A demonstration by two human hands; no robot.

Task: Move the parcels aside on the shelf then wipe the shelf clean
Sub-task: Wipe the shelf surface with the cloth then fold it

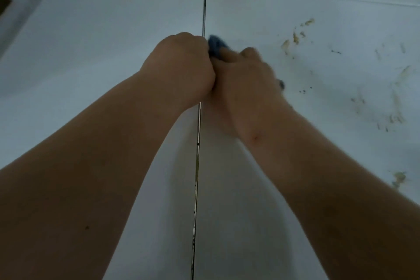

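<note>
Bunched, fuzzy blue cloth (pixel 215 46) gripped between left hand (pixel 181 68) and right hand (pixel 247 75), pressed together; smooth white shelf (pixel 295 166), yellowish smears (pixel 295 37).

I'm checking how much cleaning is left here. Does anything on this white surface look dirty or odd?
Yes. Yellowish smears and crumbs and small dark specks are scattered over the white surface to the right of both hands, which hold a blue cloth near the dark seam. That patch looks unwiped.

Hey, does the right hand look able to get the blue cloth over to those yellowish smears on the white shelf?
Probably yes. The right hand holds the blue cloth together with the left hand, and bare white shelf lies between it and the yellowish smears, with nothing in the way.
</note>
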